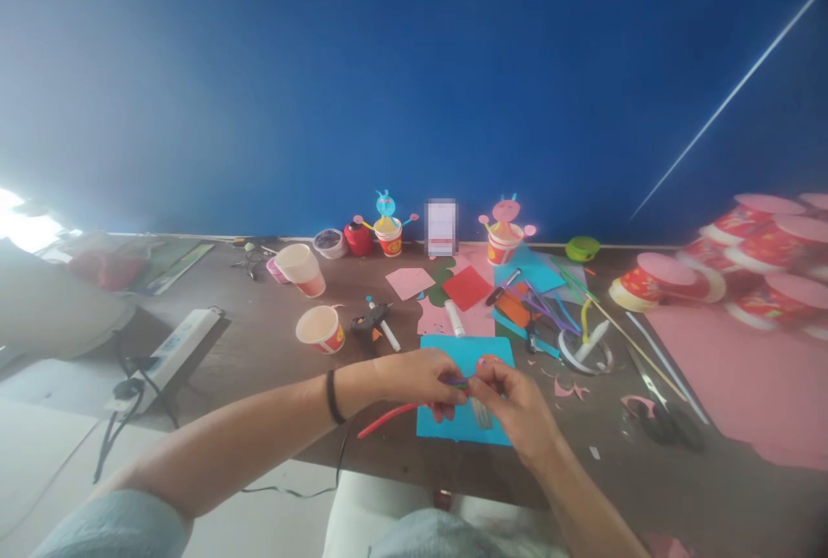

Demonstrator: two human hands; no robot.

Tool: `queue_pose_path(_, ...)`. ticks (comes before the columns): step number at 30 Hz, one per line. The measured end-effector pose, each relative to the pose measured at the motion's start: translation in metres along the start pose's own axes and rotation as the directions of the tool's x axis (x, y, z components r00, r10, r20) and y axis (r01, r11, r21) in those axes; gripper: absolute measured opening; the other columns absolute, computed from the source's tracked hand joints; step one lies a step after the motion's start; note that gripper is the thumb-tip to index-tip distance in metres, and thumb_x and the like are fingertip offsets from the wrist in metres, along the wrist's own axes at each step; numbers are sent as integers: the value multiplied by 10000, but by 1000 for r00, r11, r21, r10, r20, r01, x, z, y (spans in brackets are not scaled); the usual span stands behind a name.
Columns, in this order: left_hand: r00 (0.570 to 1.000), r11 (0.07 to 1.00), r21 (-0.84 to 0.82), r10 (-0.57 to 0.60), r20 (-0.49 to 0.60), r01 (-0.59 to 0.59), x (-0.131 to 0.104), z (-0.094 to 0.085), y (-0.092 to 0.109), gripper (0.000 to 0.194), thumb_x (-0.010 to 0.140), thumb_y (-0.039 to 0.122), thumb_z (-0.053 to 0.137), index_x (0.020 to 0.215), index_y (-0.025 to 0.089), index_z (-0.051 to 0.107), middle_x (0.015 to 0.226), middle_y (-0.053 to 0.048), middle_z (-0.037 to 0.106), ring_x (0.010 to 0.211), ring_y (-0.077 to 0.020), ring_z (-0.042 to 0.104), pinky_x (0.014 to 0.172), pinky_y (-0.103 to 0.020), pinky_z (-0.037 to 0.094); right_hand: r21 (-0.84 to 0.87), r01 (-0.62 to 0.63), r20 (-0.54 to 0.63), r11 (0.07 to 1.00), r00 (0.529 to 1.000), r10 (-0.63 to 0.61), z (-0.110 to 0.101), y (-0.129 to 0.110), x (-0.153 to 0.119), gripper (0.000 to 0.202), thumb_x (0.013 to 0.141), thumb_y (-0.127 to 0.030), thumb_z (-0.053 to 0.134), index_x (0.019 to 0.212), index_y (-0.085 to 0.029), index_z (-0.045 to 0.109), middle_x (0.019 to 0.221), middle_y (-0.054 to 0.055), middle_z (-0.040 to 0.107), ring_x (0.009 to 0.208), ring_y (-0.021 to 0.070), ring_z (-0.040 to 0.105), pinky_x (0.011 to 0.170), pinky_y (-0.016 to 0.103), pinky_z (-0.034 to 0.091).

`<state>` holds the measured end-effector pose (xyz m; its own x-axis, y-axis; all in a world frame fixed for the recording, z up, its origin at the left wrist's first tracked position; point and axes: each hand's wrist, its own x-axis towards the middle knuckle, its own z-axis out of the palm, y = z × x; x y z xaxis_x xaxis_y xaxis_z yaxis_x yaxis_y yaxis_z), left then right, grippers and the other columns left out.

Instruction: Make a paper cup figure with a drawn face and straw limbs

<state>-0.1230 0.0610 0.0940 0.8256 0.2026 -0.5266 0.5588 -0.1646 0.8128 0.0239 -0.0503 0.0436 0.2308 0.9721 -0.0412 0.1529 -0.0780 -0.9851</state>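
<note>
Both hands meet over a bright blue sheet point(432, 429) near the table's front edge. My left hand point(430, 381) has its fingers closed around a thin purple-green piece. My right hand point(511, 403) pinches close beside it, fingertips nearly touching the left ones; what lies between them is too small to name. A small red round piece point(490, 360) shows by the right fingers. From under my left hand a red strip point(388, 420) sticks out to the left.
Paper cups point(320, 329) and a glue gun point(372, 316) stand or lie left. Decorated cups point(389, 239) line the back. Coloured strips point(549, 308), scissors point(660, 403) and stacked red cups point(656, 279) are right. A power strip point(172, 355) lies far left.
</note>
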Motion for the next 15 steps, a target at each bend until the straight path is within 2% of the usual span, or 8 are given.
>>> queue_pose_path(3, 995, 999, 9, 41, -86, -41, -1, 2, 2, 125, 754, 234, 578, 662, 152, 593, 611, 12, 635, 572, -118, 623, 577, -221, 490, 14, -24, 2, 1000, 1000, 24, -1, 0, 1, 297, 751, -410, 606, 569, -194, 512, 575, -41, 371, 617, 143, 388, 594, 272, 356)
queue_pose_path(9, 997, 985, -172, 20, -68, -32, 0, 5, -11, 129, 758, 256, 597, 705, 149, 644, 683, -3, 684, 599, -118, 640, 621, -233, 500, 27, -89, 43, 996, 995, 88, -3, -5, 3, 332, 719, -470, 618, 566, -180, 570, 569, -22, 443, 613, 148, 439, 581, 266, 384)
queue_pose_path(15, 1000, 921, -389, -19, -13, 12, 5, 9, -21, 166, 711, 297, 676, 681, 138, 638, 665, -26, 694, 557, -132, 635, 607, -262, 496, -80, -81, 105, 994, 990, 89, -7, -10, 6, 387, 769, -505, 560, 566, -180, 617, 574, -10, 518, 692, 177, 491, 740, 305, 383)
